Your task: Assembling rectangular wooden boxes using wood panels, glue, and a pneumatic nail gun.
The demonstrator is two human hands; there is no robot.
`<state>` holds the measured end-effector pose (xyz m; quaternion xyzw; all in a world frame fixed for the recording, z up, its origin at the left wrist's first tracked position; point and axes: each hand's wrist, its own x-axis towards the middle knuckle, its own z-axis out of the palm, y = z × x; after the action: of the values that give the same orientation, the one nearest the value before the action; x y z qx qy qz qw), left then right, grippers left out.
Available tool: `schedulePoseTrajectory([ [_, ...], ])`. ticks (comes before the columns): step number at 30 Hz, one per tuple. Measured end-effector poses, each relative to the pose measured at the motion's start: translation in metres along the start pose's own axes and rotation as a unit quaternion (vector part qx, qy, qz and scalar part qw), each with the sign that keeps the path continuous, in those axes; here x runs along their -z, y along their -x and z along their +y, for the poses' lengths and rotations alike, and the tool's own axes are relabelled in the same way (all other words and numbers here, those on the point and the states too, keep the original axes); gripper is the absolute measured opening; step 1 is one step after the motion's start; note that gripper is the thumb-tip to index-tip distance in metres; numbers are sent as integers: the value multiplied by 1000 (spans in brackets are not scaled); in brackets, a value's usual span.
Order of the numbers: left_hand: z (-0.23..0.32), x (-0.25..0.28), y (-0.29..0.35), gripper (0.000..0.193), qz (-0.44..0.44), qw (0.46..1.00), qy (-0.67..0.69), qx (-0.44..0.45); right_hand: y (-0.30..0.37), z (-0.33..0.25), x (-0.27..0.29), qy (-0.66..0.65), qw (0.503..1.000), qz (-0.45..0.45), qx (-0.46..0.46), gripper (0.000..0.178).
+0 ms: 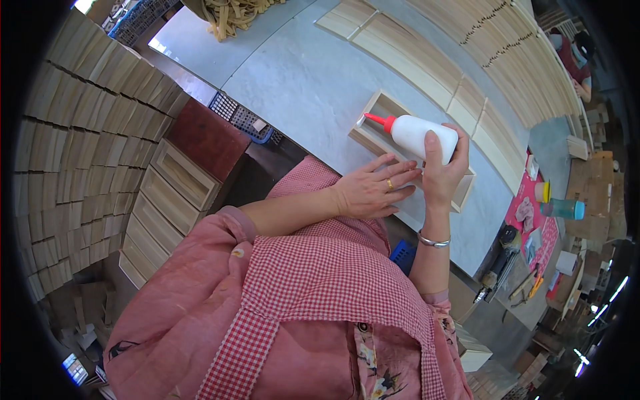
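My right hand (445, 163) is wrapped round a white glue bottle (417, 135) with a red pointed nozzle. The bottle is tilted almost flat, its tip over the left end of a shallow wooden box frame (367, 141). A small white blob, apparently glue, shows at the tip. My left hand (380, 187) lies with fingers stretched and slightly spread across the frame's near side. Part of the frame is hidden under the bottle and both hands. The frame sits at the near edge of the pale grey table (293, 87).
Long rows of wooden strips (407, 57) lie beyond the frame. More boards (493, 40) are stacked at the back right. Yellowish strips (233, 17) sit at the far left. Wooden drawers (167, 193) and tall stacks (60, 147) stand left. A co-worker (573, 60) is at far right.
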<state>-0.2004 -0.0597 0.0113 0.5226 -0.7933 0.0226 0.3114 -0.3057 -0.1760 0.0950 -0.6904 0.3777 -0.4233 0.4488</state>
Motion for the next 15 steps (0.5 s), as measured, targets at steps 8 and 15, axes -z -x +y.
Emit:
schedulePoseTrajectory([
  [8,0,-3,1,49,18,999,25,-7,-17,2,-9,63,995,50,64,38],
  [15,-1,-1,-1,53,-1,1000,-1,-6,-29,4,-10,76,991,75,77,38],
])
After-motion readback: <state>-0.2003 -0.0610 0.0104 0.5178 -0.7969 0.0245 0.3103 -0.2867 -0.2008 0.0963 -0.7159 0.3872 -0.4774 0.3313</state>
